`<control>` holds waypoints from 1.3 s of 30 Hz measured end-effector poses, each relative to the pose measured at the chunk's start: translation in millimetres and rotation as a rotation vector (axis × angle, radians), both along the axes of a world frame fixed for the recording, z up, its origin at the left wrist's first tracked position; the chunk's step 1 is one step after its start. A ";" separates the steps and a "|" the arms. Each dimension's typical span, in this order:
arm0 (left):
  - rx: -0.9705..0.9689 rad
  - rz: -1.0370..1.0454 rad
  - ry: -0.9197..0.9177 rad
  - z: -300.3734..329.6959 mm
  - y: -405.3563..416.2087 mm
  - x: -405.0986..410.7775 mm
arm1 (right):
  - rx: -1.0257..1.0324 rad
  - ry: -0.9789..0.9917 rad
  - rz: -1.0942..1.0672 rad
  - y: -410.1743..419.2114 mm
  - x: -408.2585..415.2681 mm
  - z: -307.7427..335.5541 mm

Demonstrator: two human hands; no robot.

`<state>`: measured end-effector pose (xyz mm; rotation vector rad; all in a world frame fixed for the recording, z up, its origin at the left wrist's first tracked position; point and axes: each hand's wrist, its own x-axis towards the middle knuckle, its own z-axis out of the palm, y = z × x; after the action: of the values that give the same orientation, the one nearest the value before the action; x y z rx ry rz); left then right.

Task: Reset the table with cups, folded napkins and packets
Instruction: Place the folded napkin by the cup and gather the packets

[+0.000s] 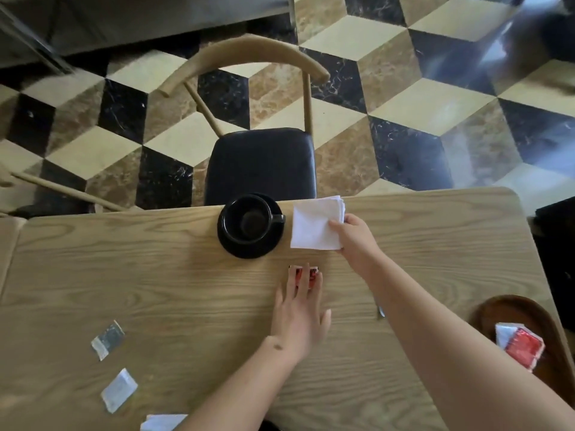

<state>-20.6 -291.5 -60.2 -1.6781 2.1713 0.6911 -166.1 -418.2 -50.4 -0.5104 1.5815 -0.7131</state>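
Observation:
A black cup [245, 220] stands on a black saucer [249, 250] at the far edge of the wooden table [124, 275]. Right beside it lies a folded white napkin [314, 225]; my right hand [354, 241] pinches its right edge with thumb and fingers. In front of the saucer a red packet [303, 275] lies on the table under the fingertips of my left hand [300, 312], which rests flat on it with fingers spread.
Two silvery-white packets [107, 339] [119, 390] and a white paper piece [161, 423] lie at the near left. A dark wooden tray [525, 309] at the right holds red packets [524, 349]. A chair [261, 163] stands across the table.

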 end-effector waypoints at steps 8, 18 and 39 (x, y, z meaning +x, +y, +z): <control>-0.079 0.057 0.053 11.6 -1.3 14.1 | -0.108 0.703 0.330 13.1 12.6 -6.4; -0.161 0.310 0.314 37.4 29.7 50.7 | -0.361 0.688 0.301 110.5 57.0 24.4; -0.110 0.638 0.094 12.6 159.7 391.0 | -0.281 0.725 0.967 232.0 400.0 21.0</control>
<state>370.4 -131.9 -47.6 -2.4730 1.7369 0.8247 233.8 -186.3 -29.5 -1.7323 1.6026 0.0323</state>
